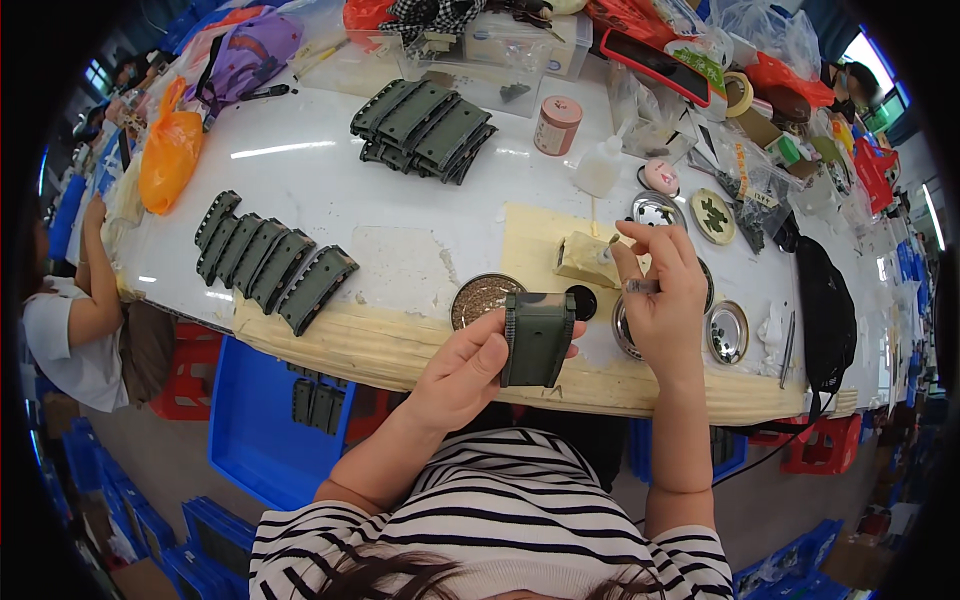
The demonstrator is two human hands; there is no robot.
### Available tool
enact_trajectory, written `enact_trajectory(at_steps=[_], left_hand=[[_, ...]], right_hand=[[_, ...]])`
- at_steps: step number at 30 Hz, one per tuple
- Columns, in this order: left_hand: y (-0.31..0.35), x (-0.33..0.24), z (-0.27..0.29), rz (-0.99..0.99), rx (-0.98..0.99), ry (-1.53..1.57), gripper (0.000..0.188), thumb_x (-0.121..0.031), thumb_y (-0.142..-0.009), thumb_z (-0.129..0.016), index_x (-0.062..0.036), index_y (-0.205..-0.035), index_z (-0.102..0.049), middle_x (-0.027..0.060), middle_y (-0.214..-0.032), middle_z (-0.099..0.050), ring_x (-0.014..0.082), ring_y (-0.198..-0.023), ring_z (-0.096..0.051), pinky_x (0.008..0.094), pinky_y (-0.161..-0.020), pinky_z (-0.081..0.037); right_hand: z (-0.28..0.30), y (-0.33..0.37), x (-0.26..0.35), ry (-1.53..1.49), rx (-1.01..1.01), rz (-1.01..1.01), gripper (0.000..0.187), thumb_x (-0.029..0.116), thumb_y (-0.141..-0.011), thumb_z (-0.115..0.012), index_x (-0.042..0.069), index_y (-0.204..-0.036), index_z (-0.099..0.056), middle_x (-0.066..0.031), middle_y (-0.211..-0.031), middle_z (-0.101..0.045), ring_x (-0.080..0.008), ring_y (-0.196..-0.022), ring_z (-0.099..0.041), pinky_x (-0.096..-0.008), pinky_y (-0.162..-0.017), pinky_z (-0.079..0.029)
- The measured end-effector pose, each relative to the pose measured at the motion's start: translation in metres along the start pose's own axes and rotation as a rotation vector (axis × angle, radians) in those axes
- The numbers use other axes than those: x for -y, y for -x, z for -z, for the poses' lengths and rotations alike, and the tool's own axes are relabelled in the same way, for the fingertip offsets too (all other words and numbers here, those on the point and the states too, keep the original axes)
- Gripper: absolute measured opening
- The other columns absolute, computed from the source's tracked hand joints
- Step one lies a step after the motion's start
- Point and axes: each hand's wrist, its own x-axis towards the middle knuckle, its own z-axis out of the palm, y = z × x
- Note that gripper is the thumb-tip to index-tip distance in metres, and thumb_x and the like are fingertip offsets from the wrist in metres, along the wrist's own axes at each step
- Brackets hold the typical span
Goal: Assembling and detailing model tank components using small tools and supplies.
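My left hand [465, 365] grips a dark green curved plastic part [538, 345], held upright above the table's front edge. My right hand [662, 290] is raised to its right, thumb and forefinger pinched together. At their tips shows a tiny greenish piece, too small to name. Behind those fingers lies a pale yellow block [582, 258] on a yellowish sheet. Close to the held part are a round dish of brown grains [484, 297] and a small black round cap [581, 301]. Metal dishes [727, 332] with small dark bits stand right of my right wrist.
Similar green parts lie in a row [270, 258] at left and in a stack [423, 128] farther back. A pink jar [558, 126], a white squeeze bottle [600, 166] and a red-edged phone [656, 67] are beyond. A blue bin [265, 430] sits below the table; a person [75, 320] sits far left.
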Motion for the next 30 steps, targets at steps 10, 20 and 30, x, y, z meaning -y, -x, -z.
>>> enact_trajectory(at_steps=[10, 20, 30], left_hand=[[0.002, 0.001, 0.009, -0.023, 0.127, -0.088, 0.054, -0.032, -0.099, -0.044, 0.0079, -0.135, -0.039, 0.0268, -0.129, -0.052, 0.0347, -0.119, -0.053, 0.0439, -0.102, -0.040], [0.004, -0.002, 0.008, 0.024, 0.147, -0.200, 0.057, -0.033, -0.099, -0.044, 0.0097, -0.136, -0.037, 0.0285, -0.128, -0.051, 0.0324, -0.117, -0.054, 0.0405, -0.099, -0.044], [0.009, -0.035, 0.009, 0.144, -0.003, 0.321, 0.055, -0.038, -0.101, -0.037, 0.0048, -0.135, -0.039, 0.0228, -0.114, -0.059, 0.0205, -0.085, -0.064, 0.0322, -0.077, -0.054]], right_hand=[[0.028, 0.019, 0.034, -0.126, -0.064, 0.257, 0.024, -0.004, -0.071, -0.074, 0.003, -0.093, -0.070, -0.0045, -0.075, -0.053, -0.0141, -0.059, -0.049, -0.0238, -0.050, -0.037], [0.049, 0.028, 0.060, -0.324, -0.231, 0.354, 0.048, 0.034, -0.098, -0.037, 0.004, -0.076, -0.068, -0.0021, -0.066, -0.052, -0.0189, -0.053, -0.048, -0.0397, -0.063, -0.050], [0.057, 0.038, 0.048, -0.411, -0.208, 0.209, 0.093, 0.073, -0.087, -0.006, 0.004, -0.072, -0.066, -0.0026, -0.052, -0.051, -0.0174, -0.048, -0.047, -0.0375, -0.062, -0.050]])
